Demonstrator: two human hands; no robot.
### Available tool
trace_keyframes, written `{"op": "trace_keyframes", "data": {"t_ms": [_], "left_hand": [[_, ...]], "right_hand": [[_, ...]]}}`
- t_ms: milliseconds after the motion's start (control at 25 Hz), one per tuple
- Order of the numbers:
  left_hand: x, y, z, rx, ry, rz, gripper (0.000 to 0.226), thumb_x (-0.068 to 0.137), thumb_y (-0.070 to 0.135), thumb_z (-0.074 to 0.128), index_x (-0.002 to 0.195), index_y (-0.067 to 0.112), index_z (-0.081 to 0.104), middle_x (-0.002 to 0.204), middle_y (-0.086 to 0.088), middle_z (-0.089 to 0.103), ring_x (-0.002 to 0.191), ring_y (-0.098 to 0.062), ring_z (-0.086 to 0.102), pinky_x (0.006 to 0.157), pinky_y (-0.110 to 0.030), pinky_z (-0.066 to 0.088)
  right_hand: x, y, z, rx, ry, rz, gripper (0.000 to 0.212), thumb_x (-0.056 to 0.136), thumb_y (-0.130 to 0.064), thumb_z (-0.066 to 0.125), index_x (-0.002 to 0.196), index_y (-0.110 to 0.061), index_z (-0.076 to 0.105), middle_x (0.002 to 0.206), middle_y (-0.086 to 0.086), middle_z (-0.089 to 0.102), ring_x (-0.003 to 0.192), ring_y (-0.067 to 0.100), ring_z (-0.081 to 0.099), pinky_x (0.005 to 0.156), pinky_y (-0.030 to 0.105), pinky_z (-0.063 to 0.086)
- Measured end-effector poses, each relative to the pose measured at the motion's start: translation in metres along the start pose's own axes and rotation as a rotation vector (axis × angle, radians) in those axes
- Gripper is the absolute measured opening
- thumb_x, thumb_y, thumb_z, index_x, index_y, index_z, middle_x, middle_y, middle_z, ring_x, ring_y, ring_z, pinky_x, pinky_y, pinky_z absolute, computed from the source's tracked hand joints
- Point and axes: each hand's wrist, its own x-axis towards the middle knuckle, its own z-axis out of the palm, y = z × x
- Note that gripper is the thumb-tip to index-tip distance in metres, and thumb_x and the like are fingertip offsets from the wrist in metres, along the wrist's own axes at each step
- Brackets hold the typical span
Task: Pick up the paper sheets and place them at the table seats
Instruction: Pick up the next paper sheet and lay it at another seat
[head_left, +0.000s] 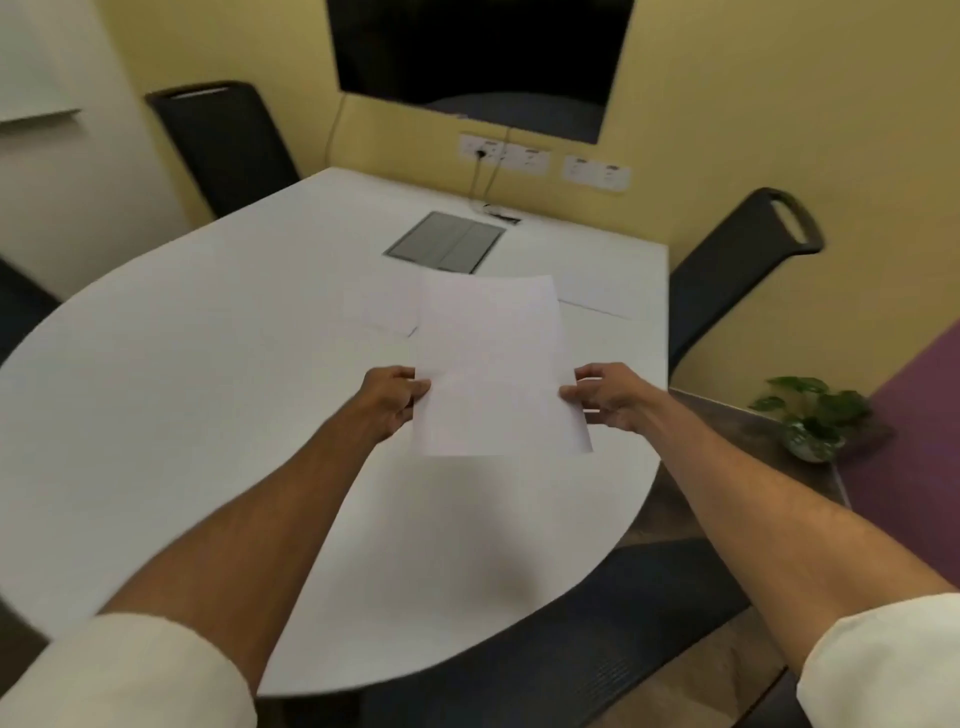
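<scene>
I hold a white paper sheet (493, 364) above the white table (208, 389), near its right side. My left hand (392, 400) pinches the sheet's left edge and my right hand (605, 397) pinches its right edge. Another sheet (382, 306) lies flat on the table just beyond, partly hidden by the held one. A third sheet (597, 293) lies flat near the table's right edge, in front of the right-hand chair (727, 270).
A black chair (228, 145) stands at the far left, and a dark chair seat (597, 623) sits below the table's near edge. A grey cable hatch (447, 241) is set in the tabletop. A potted plant (815, 421) stands on a side surface at right.
</scene>
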Motion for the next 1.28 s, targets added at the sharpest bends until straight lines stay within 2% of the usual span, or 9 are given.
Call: {"op": "trace_keyframes", "data": {"t_ms": [160,320,440,600,680,800,1000,1120,1280], "left_hand": [[-0.011,-0.009,-0.001,-0.041,0.146,0.005,0.033,0.089,-0.012,0.052,0.122,-0.011,0.053,0.128,-0.025,0.058,0.095,-0.027,0.059,0.084,-0.037,0.049],[-0.012,-0.027,-0.01,-0.067,0.271,-0.009,0.035,0.089,-0.013,0.052,0.123,-0.01,0.052,0.127,-0.024,0.059,0.096,-0.027,0.058,0.085,-0.039,0.05],[-0.003,-0.045,-0.02,-0.063,0.33,-0.025,0.034,0.088,-0.011,0.054,0.122,-0.007,0.054,0.121,-0.024,0.061,0.094,-0.027,0.06,0.084,-0.038,0.051],[0.016,-0.075,-0.036,-0.043,0.371,-0.064,0.025,0.088,-0.01,0.056,0.11,0.002,0.057,0.106,-0.018,0.062,0.091,-0.03,0.061,0.084,-0.04,0.052],[0.029,-0.093,-0.043,-0.013,0.383,-0.099,0.022,0.086,-0.008,0.058,0.103,0.005,0.058,0.105,-0.017,0.063,0.09,-0.03,0.062,0.088,-0.044,0.053],[0.05,-0.122,-0.053,0.04,0.422,-0.157,0.025,0.085,-0.004,0.062,0.107,0.007,0.06,0.109,-0.017,0.066,0.097,-0.032,0.065,0.093,-0.047,0.053],[0.077,-0.16,-0.056,0.1,0.453,-0.226,0.032,0.081,-0.001,0.068,0.113,0.005,0.063,0.114,-0.015,0.066,0.097,-0.027,0.065,0.085,-0.037,0.056],[0.087,-0.181,-0.053,0.138,0.46,-0.261,0.032,0.079,-0.001,0.071,0.111,0.004,0.064,0.113,-0.015,0.067,0.086,-0.024,0.06,0.075,-0.03,0.049],[0.094,-0.199,-0.047,0.154,0.473,-0.267,0.023,0.077,-0.004,0.072,0.098,0.006,0.066,0.107,-0.018,0.069,0.086,-0.026,0.064,0.079,-0.031,0.052]], "right_hand": [[0.029,-0.001,0.003,-0.048,-0.159,-0.016,0.015,0.082,0.008,0.065,0.088,-0.005,0.059,0.089,0.013,0.066,0.079,0.024,0.065,0.072,0.04,0.054],[0.051,0.005,0.017,-0.082,-0.272,-0.022,0.017,0.083,0.007,0.065,0.092,-0.005,0.059,0.088,0.01,0.066,0.079,0.023,0.065,0.084,0.044,0.051],[0.068,0.018,0.032,-0.102,-0.312,-0.01,0.018,0.082,0.006,0.066,0.094,-0.005,0.059,0.088,0.01,0.067,0.079,0.022,0.065,0.084,0.044,0.051],[0.093,0.044,0.052,-0.113,-0.326,0.036,0.021,0.081,0.006,0.067,0.096,-0.006,0.059,0.088,0.01,0.067,0.079,0.024,0.065,0.078,0.04,0.053],[0.105,0.06,0.059,-0.124,-0.33,0.072,0.018,0.082,0.005,0.067,0.092,-0.007,0.059,0.087,0.009,0.067,0.079,0.023,0.065,0.075,0.038,0.054],[0.123,0.088,0.072,-0.144,-0.324,0.121,0.018,0.082,0.006,0.067,0.086,-0.009,0.059,0.086,0.009,0.067,0.077,0.022,0.065,0.073,0.037,0.053],[0.149,0.131,0.08,-0.181,-0.272,0.191,0.021,0.08,0.005,0.069,0.084,-0.012,0.057,0.082,0.007,0.064,0.076,0.019,0.064,0.069,0.033,0.052],[0.158,0.15,0.08,-0.214,-0.252,0.192,0.023,0.079,0.004,0.07,0.082,-0.013,0.056,0.079,0.006,0.063,0.072,0.017,0.062,0.063,0.029,0.052],[0.169,0.17,0.08,-0.29,-0.235,0.146,0.021,0.077,0.003,0.073,0.088,-0.007,0.059,0.078,0.009,0.06,0.073,0.023,0.06,0.069,0.035,0.054]]}}
